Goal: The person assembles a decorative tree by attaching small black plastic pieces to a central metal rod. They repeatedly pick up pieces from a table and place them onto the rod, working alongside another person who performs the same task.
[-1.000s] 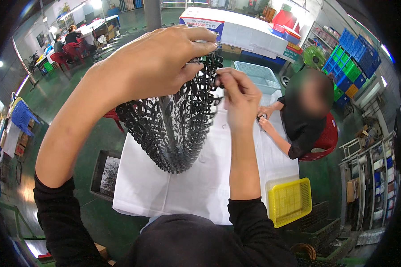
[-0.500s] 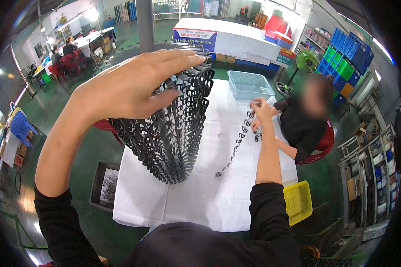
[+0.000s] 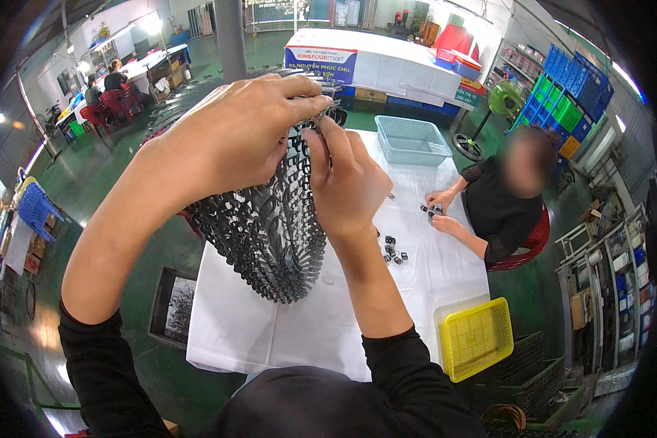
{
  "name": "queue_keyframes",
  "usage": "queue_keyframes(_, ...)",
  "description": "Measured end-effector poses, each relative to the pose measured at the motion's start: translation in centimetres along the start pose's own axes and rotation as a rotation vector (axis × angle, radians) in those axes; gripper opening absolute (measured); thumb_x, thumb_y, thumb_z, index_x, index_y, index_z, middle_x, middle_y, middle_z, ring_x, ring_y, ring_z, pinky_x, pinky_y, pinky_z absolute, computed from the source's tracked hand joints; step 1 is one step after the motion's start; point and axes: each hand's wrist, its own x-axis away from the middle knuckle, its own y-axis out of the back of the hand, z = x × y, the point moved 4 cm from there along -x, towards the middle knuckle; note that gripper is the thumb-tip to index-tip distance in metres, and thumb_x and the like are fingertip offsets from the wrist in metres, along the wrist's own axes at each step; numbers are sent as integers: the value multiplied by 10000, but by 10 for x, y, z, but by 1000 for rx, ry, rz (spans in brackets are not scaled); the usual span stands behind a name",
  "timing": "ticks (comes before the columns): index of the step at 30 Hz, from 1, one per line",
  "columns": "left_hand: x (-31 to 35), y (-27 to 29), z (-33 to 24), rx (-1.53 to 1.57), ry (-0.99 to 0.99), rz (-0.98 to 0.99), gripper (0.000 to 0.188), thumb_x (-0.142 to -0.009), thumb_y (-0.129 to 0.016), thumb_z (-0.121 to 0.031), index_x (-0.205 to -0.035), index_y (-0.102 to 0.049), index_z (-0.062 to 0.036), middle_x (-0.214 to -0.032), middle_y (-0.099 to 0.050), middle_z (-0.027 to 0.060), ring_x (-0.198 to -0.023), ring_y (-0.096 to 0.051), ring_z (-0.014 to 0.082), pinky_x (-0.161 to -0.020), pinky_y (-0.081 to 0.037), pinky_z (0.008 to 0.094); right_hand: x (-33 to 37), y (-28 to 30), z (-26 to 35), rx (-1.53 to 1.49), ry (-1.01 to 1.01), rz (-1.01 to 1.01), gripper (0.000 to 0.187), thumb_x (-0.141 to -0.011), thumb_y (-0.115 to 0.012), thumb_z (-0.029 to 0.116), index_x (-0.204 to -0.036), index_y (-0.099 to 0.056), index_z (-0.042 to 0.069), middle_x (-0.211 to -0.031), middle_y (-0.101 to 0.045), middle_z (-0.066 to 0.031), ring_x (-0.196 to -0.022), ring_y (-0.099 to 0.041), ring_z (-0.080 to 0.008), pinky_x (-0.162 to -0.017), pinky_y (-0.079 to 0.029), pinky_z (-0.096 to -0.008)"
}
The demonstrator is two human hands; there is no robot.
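A large bundle of black linked strands [image 3: 270, 233], like plastic chains, hangs in a thick loop over the white-covered table [image 3: 270, 339]. My left hand [image 3: 233, 135] lies across its top, fingers bent over the far right edge and closed on the strands there. Against those fingertips, my right hand [image 3: 347, 179] pinches at the end of a black strand; the fingers hide most of the pinched part. Right of my right wrist, several loose black links [image 3: 394, 252] lie on the cloth.
A co-worker [image 3: 507, 182] sits at the table's right side, both hands on small black pieces [image 3: 432, 210]. A light-blue basket [image 3: 414, 140] stands at the far edge, a yellow basket [image 3: 477, 339] at the near right corner. A grey post [image 3: 230, 40] rises behind the bundle.
My right hand has moved left from near the co-worker to the bundle's top. The strand hanging from it is gone from there; loose links now lie on the table. My left fingers have bent more.
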Motion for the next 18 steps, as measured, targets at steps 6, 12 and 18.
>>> queue_keyframes(6, 3, -1, 3, 6, -42, -74, 485, -723, -555, 89, -1202, -615, 39, -1261, -587, 184, -1136, -574, 360, -992, -464, 408, -5, -11, -20, -753, -424, 219, 112, -864, -695, 105, -942, -738, 38, -803, -710, -87, -480, -512, -61, -436, -396, -252)
queue_keyframes(12, 10, -1, 7, 10, -16, -39, 515, -741, -565, 86, -1250, -590, 7, -1289, -571, 181, -1171, -553, 360, -1010, -452, 413, 11, 9, -86, -908, -666, 285, 172, -924, -646, 133, -990, -711, -11, -796, -680, -43, -498, -450, -18, -418, -294, -176)
queue_keyframes(18, 18, 7, 8, 142, -91, -41, 517, -784, -558, 84, -1288, -539, -27, -1319, -554, 167, -1187, -537, 372, -1008, -452, 425, 17, 6, -222, -682, -708, 330, 179, -907, -670, 170, -906, -715, -3, -752, -670, -27, -491, -454, -16, -413, -308, -174)
